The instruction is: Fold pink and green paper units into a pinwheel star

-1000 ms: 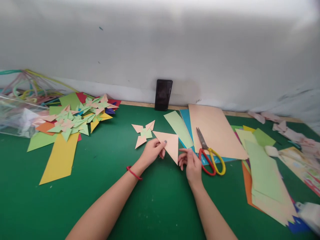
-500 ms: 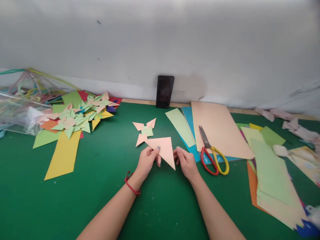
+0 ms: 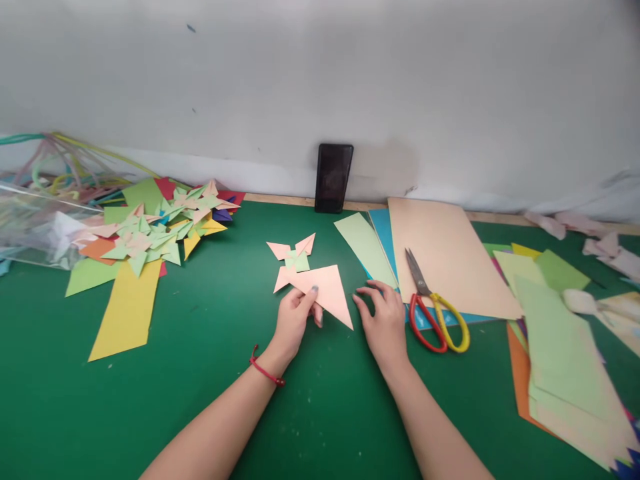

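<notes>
A pale pink triangle of paper (image 3: 330, 290) is pinched by my left hand (image 3: 296, 315), thumb on top and fingers beneath. Its long edge slopes down to a point on the right. My right hand (image 3: 384, 321) is just right of the paper, fingers spread and curved, touching none of it. Behind the triangle lies a folded paper star (image 3: 299, 261) with pink points and a light green centre, partly covered by the triangle's left corner. Scissors (image 3: 425, 293) with one red and one yellow handle rest right of my right hand, blades across a peach sheet (image 3: 450, 260).
A dark phone (image 3: 333, 179) leans on the wall. At left, several folded stars (image 3: 150, 233) lie over coloured paper, beside a clear plastic bag (image 3: 30, 227) and a yellow strip (image 3: 125, 310). Light green sheets (image 3: 565, 353) are stacked at right.
My right hand has moved off the triangle's right edge, and its fingers have opened. The left hand still pinches the paper. The view has shifted slightly.
</notes>
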A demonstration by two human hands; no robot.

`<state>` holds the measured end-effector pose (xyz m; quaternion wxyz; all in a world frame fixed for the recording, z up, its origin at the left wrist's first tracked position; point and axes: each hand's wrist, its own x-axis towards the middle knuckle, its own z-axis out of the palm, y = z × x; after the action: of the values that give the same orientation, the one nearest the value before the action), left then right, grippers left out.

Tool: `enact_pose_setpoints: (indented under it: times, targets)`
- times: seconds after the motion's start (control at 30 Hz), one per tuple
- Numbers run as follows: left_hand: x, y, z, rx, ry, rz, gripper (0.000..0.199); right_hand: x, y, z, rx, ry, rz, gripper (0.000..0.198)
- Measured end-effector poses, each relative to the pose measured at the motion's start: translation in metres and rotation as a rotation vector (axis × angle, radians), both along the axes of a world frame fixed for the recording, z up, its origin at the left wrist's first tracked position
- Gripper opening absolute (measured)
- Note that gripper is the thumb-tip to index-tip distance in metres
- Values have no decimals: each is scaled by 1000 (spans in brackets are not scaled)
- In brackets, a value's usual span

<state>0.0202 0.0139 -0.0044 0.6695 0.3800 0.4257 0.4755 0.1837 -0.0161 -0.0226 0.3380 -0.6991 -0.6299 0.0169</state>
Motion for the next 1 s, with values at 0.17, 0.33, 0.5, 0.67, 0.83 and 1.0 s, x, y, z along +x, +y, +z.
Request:
enact_pose_setpoints:
  times: [0.17,0.33,0.5,0.67,0.83,1.0]
  targets:
    - [-1,0,0,-24,25,-30,25,2,-2,3,-57,75,-39,19]
    - [0,1,0,-33,29,-21,26,6,-1,7,115,432,-278,20]
    - [0,1,1,-22,32,-16,26,4,-2,11,168,737,-271,28]
    - [0,0,2,-18,25,-23,26,1,1,15,182,862,-196,67]
    - [1,0,3,-21,56,-46,26,1,-1,15,149,825,-204,26]
    - [2,-2,5,17,143,-111,27,-1,-6,13,-14,886,-25,37]
